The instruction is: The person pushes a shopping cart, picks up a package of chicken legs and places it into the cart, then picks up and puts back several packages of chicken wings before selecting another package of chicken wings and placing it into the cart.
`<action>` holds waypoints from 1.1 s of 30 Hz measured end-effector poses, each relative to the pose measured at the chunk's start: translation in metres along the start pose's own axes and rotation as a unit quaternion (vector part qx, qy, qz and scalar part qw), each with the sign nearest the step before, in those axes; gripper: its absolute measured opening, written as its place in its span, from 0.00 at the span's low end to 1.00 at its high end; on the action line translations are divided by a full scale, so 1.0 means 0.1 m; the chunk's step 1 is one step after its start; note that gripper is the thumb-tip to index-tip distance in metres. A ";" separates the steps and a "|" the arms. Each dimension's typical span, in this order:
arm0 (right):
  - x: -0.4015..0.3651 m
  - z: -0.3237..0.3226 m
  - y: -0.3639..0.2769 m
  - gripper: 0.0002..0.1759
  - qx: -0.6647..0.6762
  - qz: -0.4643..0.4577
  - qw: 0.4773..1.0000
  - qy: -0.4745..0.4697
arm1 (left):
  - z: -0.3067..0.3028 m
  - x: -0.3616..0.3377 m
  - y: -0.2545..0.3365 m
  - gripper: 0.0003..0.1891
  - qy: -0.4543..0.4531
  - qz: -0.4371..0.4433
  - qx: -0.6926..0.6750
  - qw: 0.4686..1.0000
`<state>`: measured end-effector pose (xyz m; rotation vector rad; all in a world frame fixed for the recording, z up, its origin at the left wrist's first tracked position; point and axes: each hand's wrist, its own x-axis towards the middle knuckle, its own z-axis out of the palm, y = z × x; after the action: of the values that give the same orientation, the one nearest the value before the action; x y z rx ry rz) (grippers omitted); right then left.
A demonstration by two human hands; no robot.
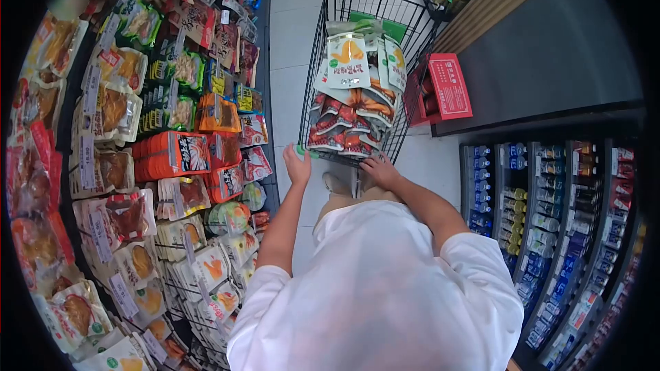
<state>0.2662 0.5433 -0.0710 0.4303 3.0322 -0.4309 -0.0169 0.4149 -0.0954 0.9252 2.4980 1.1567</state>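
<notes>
The left hand (298, 163) was closed around the near rail of the black wire shopping cart (371, 0), and the right hand (380, 168) had its fingers curled over the same rail. The cart stood in the aisle just ahead of the person, filled with red and white snack packets (347, 106).

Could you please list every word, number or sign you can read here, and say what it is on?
Red sign beside the cart: print too small to read.
Packets in the cart: lettering blurred.
Shelf price tags: blurred.
Bottle labels: too small.
No text reads clearly.
</notes>
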 end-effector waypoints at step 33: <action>-0.81 0.95 0.13 0.18 0.397 0.268 0.877 0.027 | 0.05 -2.28 -0.28 0.41 -0.165 -0.311 0.054 0.935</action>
<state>0.3482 0.5070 -0.1585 1.2694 2.4486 -1.5978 0.1486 0.2599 -0.1308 0.2626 2.3186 0.6053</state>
